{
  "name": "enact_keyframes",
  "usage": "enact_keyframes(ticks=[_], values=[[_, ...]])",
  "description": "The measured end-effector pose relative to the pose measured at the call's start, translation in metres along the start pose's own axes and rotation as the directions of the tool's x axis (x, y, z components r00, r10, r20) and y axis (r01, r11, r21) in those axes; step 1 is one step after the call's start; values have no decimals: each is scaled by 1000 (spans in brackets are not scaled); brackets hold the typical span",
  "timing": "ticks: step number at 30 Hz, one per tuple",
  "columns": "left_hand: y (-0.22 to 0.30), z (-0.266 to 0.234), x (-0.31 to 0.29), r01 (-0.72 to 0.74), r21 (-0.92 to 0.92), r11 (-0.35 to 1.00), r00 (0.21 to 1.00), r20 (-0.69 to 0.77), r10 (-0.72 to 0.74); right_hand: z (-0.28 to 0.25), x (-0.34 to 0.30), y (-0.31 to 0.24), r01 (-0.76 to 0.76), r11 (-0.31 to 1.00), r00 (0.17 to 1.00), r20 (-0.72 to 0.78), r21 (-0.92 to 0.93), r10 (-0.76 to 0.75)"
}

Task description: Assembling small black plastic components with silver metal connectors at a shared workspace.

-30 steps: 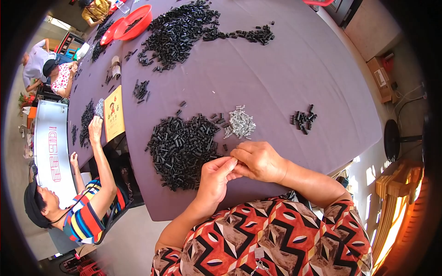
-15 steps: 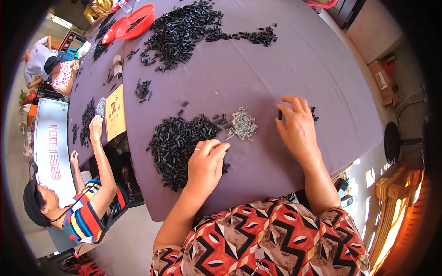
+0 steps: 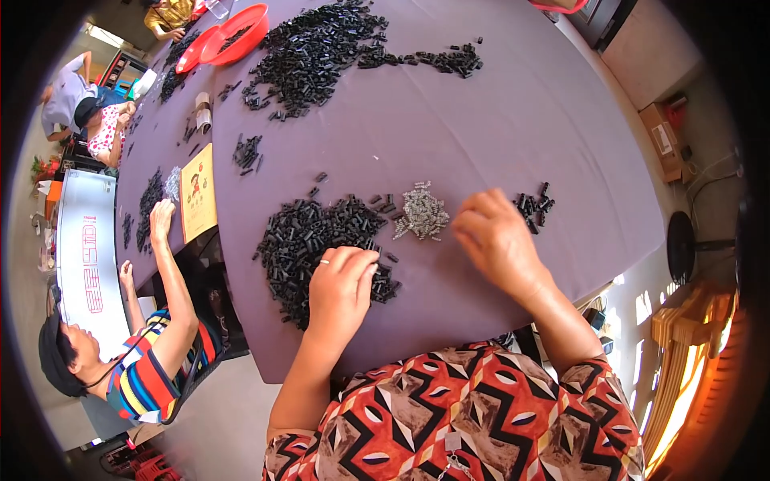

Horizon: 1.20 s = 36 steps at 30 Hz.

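Observation:
A large heap of short black tube-like pieces (image 3: 293, 252) lies on the purple-grey tabletop in front of me. At the heap's right edge is my left hand (image 3: 341, 293), thumb and fingers pinched together; what they hold is too small to make out. Small silvery pieces (image 3: 422, 212), which look like coil springs, form a little pile right of the heap. Just right of that pile hovers my right hand (image 3: 497, 244), its fingers bent and smeared by motion. Beyond it sits a small group of black pieces (image 3: 536, 207).
Another big black heap (image 3: 313, 60) and red basins (image 3: 237, 36) stand at the far side. A yellow booklet (image 3: 199, 194) lies at the left table edge. A co-worker in a striped shirt (image 3: 152, 361) works at the left; a fan (image 3: 682, 248) stands at the right.
My right hand has moved left from the small black group toward the silvery pile, uncovering that group. The black piece seen at its fingertips no longer shows. My left hand has shifted slightly left.

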<state>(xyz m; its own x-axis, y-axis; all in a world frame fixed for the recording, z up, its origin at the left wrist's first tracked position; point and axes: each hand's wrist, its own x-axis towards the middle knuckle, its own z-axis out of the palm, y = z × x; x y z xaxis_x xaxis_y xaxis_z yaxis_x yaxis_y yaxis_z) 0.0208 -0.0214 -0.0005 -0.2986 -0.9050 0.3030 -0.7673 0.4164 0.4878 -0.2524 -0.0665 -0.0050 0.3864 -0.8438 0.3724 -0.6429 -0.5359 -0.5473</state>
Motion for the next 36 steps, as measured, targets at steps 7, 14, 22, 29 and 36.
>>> enact_keyframes(ticks=[7,14,22,29,36], values=[[10,0,-1,-43,28,999,992,121,40,39,4,-15,32,993,998,59,-115,-25],[10,1,-5,-29,37,999,987,157,23,38,0,-16,35,999,997,74,4,-35],[9,-5,-10,1,-14,1000,979,204,2,35,-4,-5,-46,946,997,67,321,26],[2,-3,16,0,72,997,999,45,-3,40,-5,-1,39,946,998,25,322,-50],[0,16,55,-107,139,985,994,42,102,40,-5,-3,14,949,999,25,314,-23]])
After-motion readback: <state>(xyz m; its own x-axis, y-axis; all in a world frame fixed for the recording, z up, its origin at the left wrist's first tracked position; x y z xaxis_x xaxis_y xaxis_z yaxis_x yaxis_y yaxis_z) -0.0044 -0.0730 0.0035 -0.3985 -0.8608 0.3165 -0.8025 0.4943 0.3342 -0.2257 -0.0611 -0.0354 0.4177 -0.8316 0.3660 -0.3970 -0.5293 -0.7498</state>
